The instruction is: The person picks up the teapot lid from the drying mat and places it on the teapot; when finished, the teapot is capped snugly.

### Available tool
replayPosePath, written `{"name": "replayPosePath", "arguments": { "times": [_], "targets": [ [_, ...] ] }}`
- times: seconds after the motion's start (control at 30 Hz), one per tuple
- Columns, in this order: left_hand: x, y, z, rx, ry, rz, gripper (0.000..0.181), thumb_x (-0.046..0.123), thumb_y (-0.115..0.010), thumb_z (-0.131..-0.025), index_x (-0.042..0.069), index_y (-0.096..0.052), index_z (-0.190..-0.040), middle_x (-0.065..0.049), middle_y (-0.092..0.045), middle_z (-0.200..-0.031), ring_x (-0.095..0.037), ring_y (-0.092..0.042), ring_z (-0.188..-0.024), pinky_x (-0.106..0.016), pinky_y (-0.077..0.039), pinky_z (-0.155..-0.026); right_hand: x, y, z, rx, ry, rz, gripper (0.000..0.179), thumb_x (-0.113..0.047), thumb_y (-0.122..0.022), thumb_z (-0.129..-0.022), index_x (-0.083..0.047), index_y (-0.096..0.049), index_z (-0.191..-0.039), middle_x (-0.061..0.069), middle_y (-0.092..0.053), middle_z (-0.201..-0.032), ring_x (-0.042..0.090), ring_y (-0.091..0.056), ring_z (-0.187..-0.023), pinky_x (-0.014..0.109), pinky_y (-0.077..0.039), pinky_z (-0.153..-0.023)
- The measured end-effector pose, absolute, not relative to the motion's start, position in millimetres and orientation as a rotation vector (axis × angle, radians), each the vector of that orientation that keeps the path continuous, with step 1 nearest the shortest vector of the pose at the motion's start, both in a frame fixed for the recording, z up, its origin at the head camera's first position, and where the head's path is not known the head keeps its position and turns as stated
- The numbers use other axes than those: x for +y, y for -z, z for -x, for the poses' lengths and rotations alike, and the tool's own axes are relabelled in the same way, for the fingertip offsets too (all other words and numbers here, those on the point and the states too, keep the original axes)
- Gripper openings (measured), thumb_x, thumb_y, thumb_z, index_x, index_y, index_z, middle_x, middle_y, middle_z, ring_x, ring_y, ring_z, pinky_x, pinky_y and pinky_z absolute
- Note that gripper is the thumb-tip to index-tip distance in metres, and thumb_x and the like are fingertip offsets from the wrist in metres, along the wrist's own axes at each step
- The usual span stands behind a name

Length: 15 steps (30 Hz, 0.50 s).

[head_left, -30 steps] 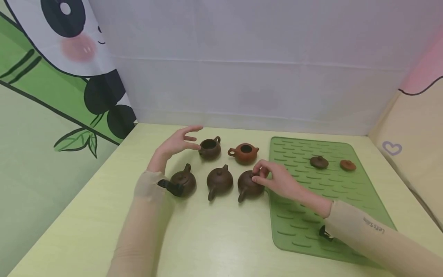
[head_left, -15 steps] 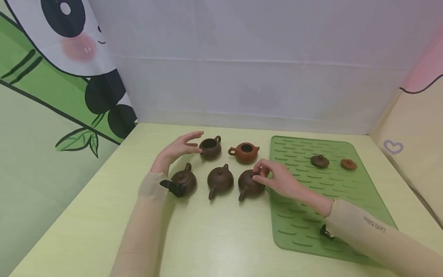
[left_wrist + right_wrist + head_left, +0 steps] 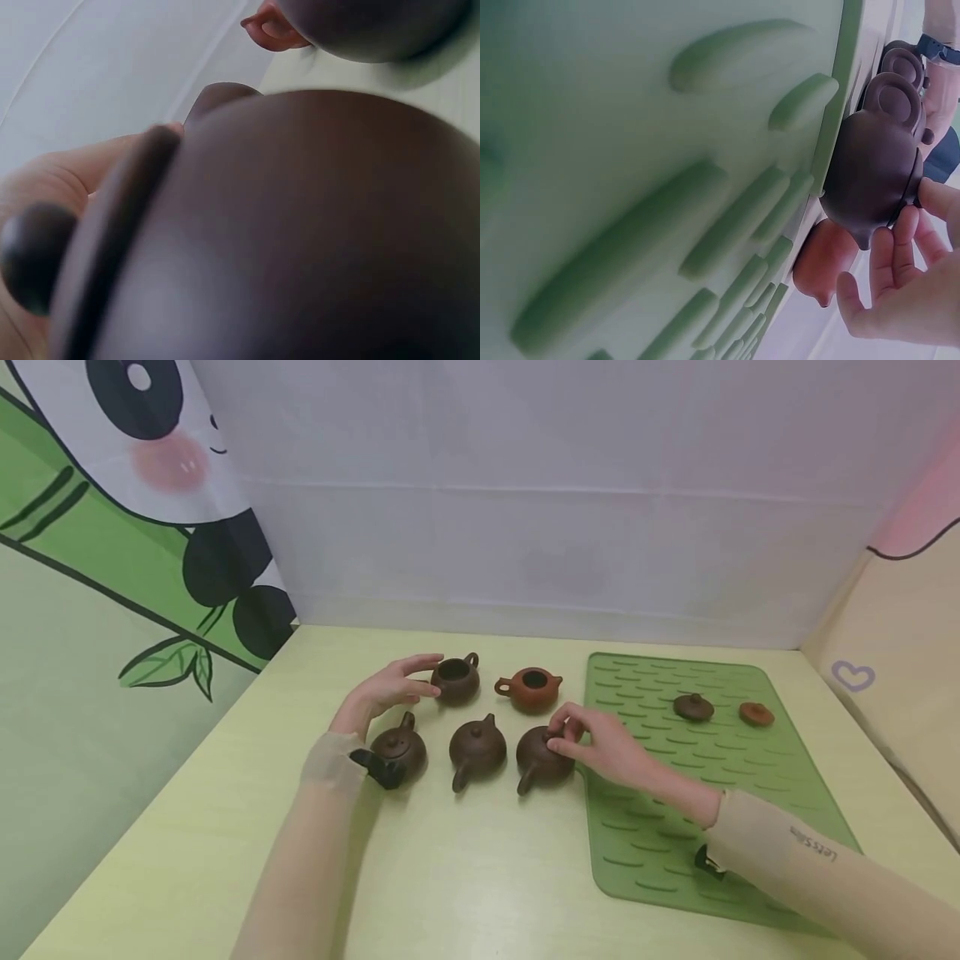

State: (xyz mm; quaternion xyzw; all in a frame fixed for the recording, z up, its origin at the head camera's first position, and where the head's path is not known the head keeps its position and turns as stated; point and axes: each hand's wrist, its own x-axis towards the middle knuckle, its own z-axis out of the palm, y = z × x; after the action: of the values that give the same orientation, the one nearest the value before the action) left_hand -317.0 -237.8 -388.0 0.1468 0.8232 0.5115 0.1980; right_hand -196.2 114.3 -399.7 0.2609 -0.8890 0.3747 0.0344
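Under right grip [image 3: 606,750], brown teapot [image 3: 537,760], round, lidded

Left of the right hand [image 3: 600,747], the lidded teapot [image 3: 536,766] it pinches blocks the way, with a middle teapot [image 3: 477,752] just beyond; ahead-left, an orange teapot [image 3: 534,691] stands in line. Rightward, the green mat [image 3: 630,847] leaves low passage before two lids [image 3: 693,708]. The left hand [image 3: 386,687] has bare bench [image 3: 255,752] on its outer side, but a lidless dark teapot [image 3: 455,689] at its fingertips.
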Motion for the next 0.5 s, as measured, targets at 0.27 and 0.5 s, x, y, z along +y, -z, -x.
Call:
{"name": "replayPosePath", "arguments": {
  "times": [0.27,0.5],
  "targets": [
    [-235.8,389.0,314.7,2.301,-1.436,-0.399,0.070,0.012,-0.064,-0.094,0.020,-0.030,-0.156,-0.007,-0.027,-0.163,-0.026,-0.050,-0.124,-0.044,-0.040,-0.101,114.4,399.1,195.6,-2.730,-1.163,-0.803,0.014,-0.018,-0.073,-0.090,-0.016,-0.064,-0.101,-0.004,-0.059,-0.073,0.010,-0.053,-0.072,0.023,-0.041,-0.065],
    [-235.6,394.6,317.9,2.261,-1.468,-0.330,0.071,0.011,-0.064,-0.095,0.023,-0.030,-0.156,-0.007,-0.025,-0.164,-0.025,-0.047,-0.130,-0.039,-0.038,-0.098,114.3,398.1,194.4,-2.747,-1.157,-0.808,0.013,-0.018,-0.072,-0.090,-0.015,-0.064,-0.101,-0.003,-0.059,-0.075,0.011,-0.053,-0.072,0.023,-0.040,-0.065]
  ]
}}
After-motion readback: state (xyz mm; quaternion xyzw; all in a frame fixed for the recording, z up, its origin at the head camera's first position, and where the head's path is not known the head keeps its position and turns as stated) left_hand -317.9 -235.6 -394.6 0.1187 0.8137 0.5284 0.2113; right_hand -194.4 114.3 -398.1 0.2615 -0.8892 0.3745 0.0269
